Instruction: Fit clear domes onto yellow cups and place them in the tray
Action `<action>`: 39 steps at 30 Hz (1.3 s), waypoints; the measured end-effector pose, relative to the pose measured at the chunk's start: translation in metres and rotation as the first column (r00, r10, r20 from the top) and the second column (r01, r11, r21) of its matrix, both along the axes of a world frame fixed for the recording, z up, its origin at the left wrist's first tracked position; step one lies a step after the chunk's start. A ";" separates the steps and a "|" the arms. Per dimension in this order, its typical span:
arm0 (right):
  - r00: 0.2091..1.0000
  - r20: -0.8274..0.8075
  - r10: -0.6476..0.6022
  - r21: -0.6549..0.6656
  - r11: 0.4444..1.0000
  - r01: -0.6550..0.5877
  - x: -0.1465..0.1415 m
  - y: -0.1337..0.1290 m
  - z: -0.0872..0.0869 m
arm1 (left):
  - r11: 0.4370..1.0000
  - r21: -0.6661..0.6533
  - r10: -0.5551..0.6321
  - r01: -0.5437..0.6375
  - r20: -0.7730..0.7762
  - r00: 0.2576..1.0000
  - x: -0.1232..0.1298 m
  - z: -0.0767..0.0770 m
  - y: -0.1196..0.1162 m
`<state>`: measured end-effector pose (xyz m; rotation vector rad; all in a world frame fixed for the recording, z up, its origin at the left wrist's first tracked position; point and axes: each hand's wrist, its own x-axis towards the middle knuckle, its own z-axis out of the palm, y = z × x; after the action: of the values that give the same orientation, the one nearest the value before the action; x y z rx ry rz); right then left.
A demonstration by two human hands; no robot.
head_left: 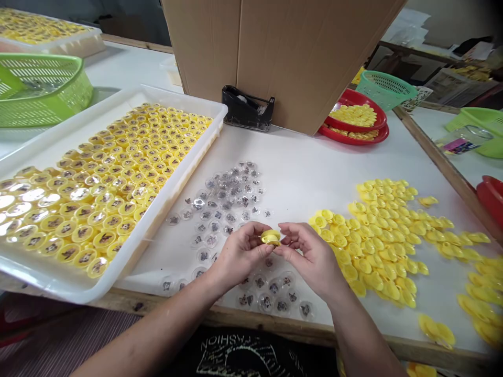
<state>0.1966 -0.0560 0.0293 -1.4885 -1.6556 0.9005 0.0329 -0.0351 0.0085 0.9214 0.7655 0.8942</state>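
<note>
Yellow disc (271,237), on my remote feed, lies roughly level above the table (298,167), pinched between thumb and fingers of my left hand (242,251). My right hand (309,256) has its curled fingertips at the disc's right edge; I cannot tell whether they grip it too.

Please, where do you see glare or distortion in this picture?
Head view: bright glare washes out printed yellow pieces at the white tray's left end; head view: cardboard box sides splay upward, probably wide-angle distortion; head view: upper right corner darkens.
</note>
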 end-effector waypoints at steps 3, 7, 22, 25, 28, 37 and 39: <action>0.982 -0.186 0.013 -0.124 0.992 -0.036 0.001 -0.001 -0.008 | 0.999 0.038 -0.012 0.013 -0.022 1.000 -0.001 -0.002 0.002; 0.976 -0.214 -0.030 -0.109 0.994 0.007 -0.004 -0.004 -0.015 | 0.995 0.096 0.020 -0.007 -0.130 0.991 -0.002 -0.003 0.003; 0.949 -0.224 -0.221 -0.156 0.969 0.189 0.035 -0.001 -0.019 | 0.828 0.547 0.515 -0.125 -0.651 0.557 -0.172 0.091 0.080; 0.949 -0.194 -0.247 -0.139 0.965 0.223 0.051 -0.002 -0.031 | 0.908 0.419 0.400 0.000 -0.867 0.296 -0.245 0.092 0.115; 0.957 -0.138 -0.256 -0.113 0.964 0.242 0.058 -0.003 -0.037 | 0.968 0.202 0.177 0.148 -0.970 0.165 -0.278 0.080 0.131; 0.982 -0.032 -0.189 -0.127 0.975 0.183 0.056 0.000 -0.016 | 0.949 0.039 -0.008 0.312 -0.989 0.148 -0.270 0.064 0.138; 0.990 0.020 -0.142 -0.106 0.984 0.143 0.050 0.001 -0.007 | 0.950 0.029 -0.017 0.312 -0.989 0.144 -0.272 0.062 0.137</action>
<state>0.2466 -0.0549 0.0221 -1.6655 -1.5077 0.9147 -0.2393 0.1024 0.0700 1.8327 1.6834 -0.0184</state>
